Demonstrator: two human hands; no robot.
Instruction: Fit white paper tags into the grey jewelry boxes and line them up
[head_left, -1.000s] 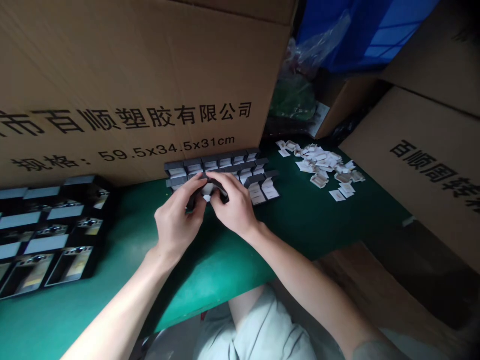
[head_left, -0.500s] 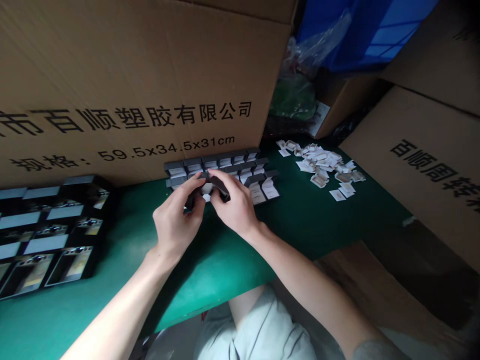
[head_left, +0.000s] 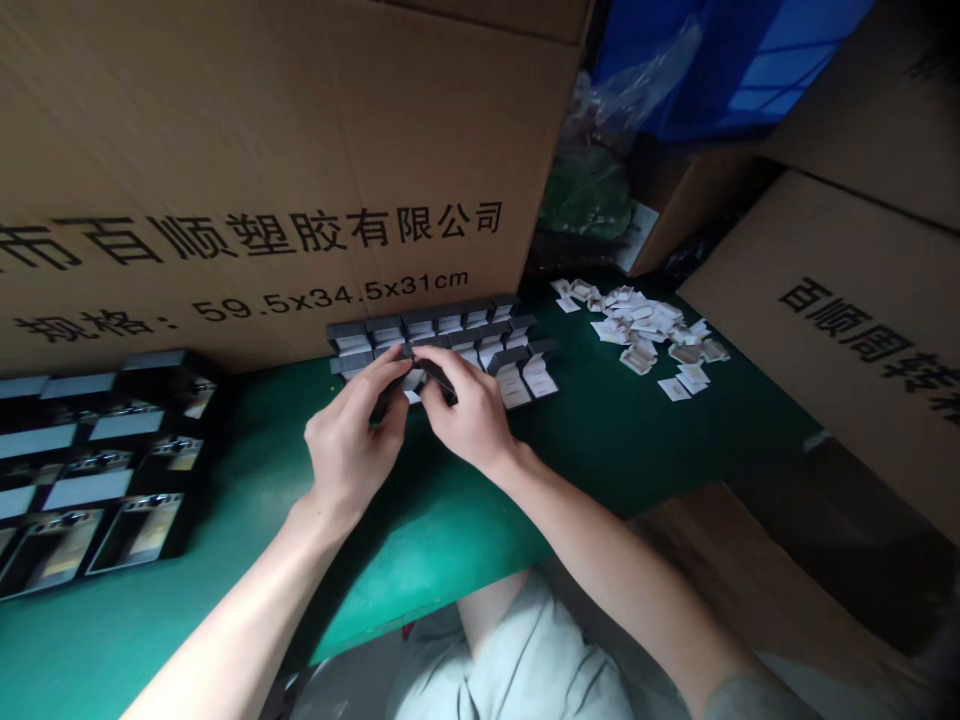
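A small dark jewelry box (head_left: pixel 437 375) with a pale inside is pinched between both my hands, just above the near edge of the rows. My left hand (head_left: pixel 355 425) has its thumb and fingers bent round the box's left side. On the other side, my right hand (head_left: pixel 474 408) grips it with thumb and forefinger; the fingers cover much of it. Behind and beside the hands, several open dark grey jewelry boxes (head_left: pixel 388 332) with white inserts stand in rows, lids raised.
White insert pieces (head_left: pixel 637 318) lie in a loose pile right of the rows on the green table (head_left: pixel 420 540). At the left are larger black open boxes (head_left: pixel 97 465). A big cardboard carton (head_left: pixel 285 120) walls the back; another carton (head_left: pixel 847 300) stands at right.
The dark lid between my fingers has tilted lower, and less of the box's pale inside shows. Both hands stay in nearly the same place.
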